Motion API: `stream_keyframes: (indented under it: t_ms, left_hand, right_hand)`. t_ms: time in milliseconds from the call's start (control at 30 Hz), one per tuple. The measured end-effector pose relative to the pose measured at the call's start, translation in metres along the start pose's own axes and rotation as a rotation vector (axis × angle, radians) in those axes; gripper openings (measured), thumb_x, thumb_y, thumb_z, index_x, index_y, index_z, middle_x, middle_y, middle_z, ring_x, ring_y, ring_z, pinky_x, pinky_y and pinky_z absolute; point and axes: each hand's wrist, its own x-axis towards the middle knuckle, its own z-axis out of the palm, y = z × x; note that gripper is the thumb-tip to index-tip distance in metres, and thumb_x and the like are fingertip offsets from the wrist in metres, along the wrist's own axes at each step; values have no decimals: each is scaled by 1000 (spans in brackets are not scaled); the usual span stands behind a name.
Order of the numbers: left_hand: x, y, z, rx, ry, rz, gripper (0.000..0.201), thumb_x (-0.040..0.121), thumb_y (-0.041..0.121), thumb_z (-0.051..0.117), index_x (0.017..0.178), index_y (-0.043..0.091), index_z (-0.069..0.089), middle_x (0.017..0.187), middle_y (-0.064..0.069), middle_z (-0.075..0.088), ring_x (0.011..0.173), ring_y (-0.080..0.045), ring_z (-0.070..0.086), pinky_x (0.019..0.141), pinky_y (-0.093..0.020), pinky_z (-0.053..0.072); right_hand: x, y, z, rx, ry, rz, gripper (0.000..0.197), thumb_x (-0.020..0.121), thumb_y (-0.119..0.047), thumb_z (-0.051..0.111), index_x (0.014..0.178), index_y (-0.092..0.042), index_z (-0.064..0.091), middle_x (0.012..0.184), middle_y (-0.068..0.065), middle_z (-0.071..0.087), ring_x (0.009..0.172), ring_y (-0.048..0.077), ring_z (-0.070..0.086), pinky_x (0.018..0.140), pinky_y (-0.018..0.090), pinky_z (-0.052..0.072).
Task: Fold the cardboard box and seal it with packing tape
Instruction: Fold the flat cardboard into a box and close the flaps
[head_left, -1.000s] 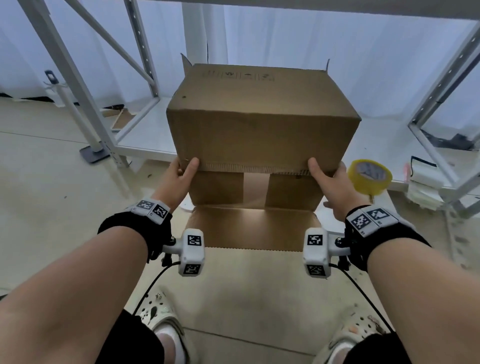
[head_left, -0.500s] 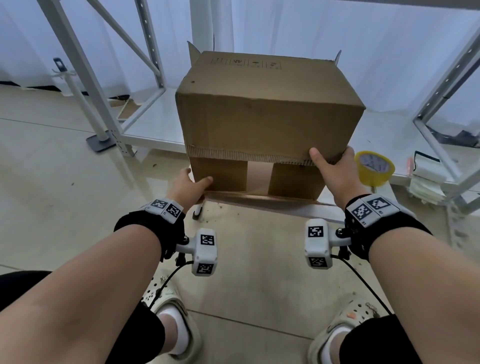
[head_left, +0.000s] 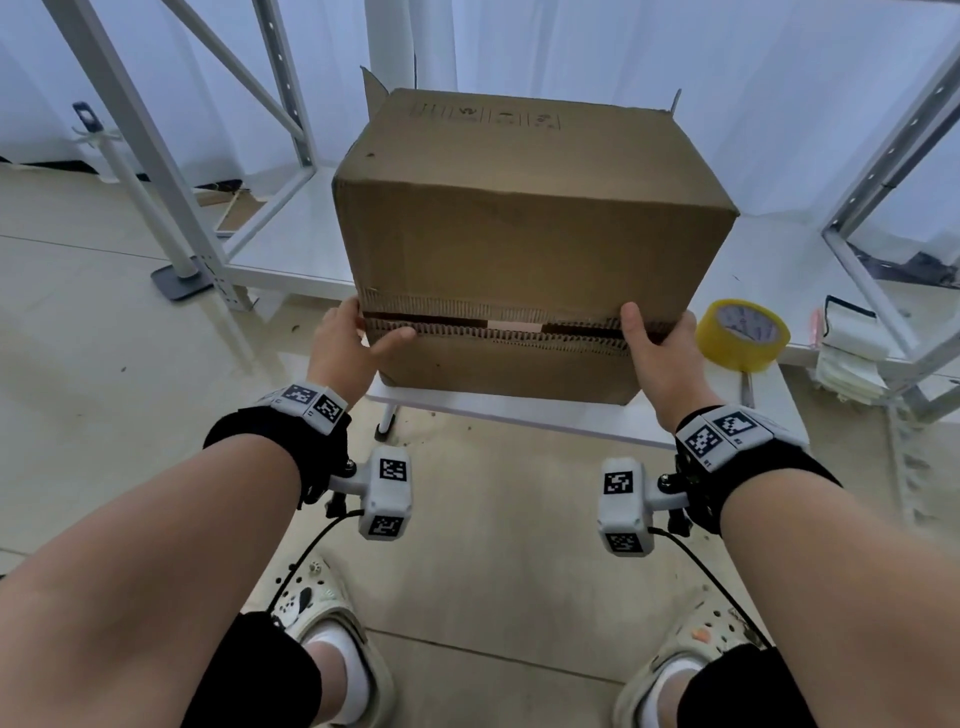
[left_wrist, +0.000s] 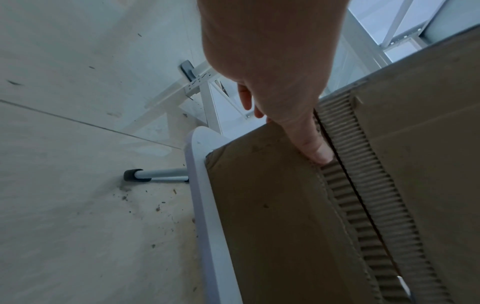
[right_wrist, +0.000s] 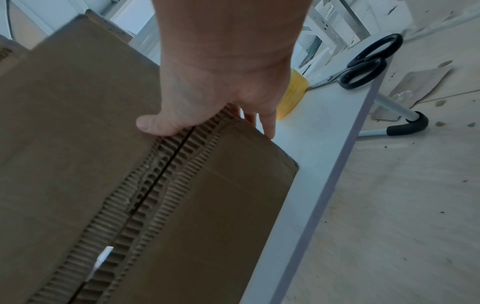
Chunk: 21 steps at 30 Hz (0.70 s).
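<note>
So the cardboard box (head_left: 524, 234) lies on its side at the front edge of the small white table (head_left: 519, 410), two flaps nearly meeting in a thin seam. Left hand (head_left: 345, 340) grips the left end of that seam, thumb on the lower flap. Right hand (head_left: 657, 348) grips the right end, thumb on the upper flap. Yellow tape roll (head_left: 743, 332) just beside the box on the right, scissors (right_wrist: 363, 65) near the table's right front corner
</note>
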Motion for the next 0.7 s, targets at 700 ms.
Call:
stream_keyframes:
  t_ms: [700]
  left_hand:
    - [-9, 88, -66, 71, 215, 216, 78, 91, 48, 51, 149, 40, -1, 146, 0, 41, 123, -29, 50, 100, -43, 39]
  right_hand:
    - [-17, -97, -11, -24, 242, -167, 51, 84, -62, 56, 99, -15, 45, 87, -9, 52, 87, 16, 52, 76, 28, 38]
